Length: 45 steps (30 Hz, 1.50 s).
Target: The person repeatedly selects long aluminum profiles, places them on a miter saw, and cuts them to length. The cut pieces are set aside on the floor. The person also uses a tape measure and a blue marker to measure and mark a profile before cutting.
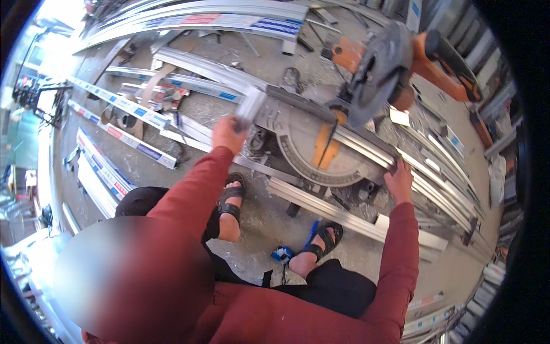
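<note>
My left hand (228,135) is closed on a short silver metal profile piece (250,105), smeared by motion, beside the left end of a mitre saw's base. On the right, my right hand (399,181) has its fingers wrapped over the edge of a long aluminium profile (366,150), which lies along the saw's fence. The mitre saw's round table (298,150) carries a yellow insert (325,150) with a dark slot. Above it stands the orange and grey saw head, its blade (381,77) raised clear of the profile and its handle (452,66) pointing right.
Long white and silver profiles (195,23) with printed film lie across the far floor, and more (123,103) lie to the left. A long profile (349,213) rests between my sandalled feet and the saw. Offcuts and dust surround the saw; stacked profiles (481,63) line the right.
</note>
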Motion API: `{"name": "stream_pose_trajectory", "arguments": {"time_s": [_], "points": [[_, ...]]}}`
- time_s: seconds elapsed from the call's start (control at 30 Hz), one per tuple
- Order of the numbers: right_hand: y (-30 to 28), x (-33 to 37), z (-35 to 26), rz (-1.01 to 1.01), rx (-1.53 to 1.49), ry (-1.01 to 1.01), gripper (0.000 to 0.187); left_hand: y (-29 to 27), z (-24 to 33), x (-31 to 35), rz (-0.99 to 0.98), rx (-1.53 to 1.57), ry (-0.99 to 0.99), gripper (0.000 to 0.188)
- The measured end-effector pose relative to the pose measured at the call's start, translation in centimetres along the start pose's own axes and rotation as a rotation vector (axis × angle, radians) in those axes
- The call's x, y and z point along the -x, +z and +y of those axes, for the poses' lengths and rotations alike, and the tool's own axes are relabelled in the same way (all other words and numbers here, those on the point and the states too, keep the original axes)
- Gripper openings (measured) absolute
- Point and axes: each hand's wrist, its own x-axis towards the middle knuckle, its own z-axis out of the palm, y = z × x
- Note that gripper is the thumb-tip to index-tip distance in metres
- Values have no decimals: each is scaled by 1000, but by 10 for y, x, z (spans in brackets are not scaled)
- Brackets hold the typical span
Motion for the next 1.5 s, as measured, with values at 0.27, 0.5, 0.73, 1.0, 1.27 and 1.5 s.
{"name": "stream_pose_trajectory", "arguments": {"time_s": [0.27,0.5,0.73,1.0,1.27,1.5], "points": [[-5,16,0,-42,70,44,62,-4,-24,29,-53,-72,-93,67],[3,32,3,-50,109,4,61,-4,2,59,-468,153,-281,51],[3,27,0,19,32,25,60,1,15,90,-513,106,-271,44],[-1,12,-11,72,-30,129,69,-9,19,69,-296,191,-284,32],[-1,6,-7,30,-18,144,73,-7,14,77,-245,178,-270,28],[2,8,-7,106,-21,103,73,-6,10,76,-217,218,-269,26]]}}
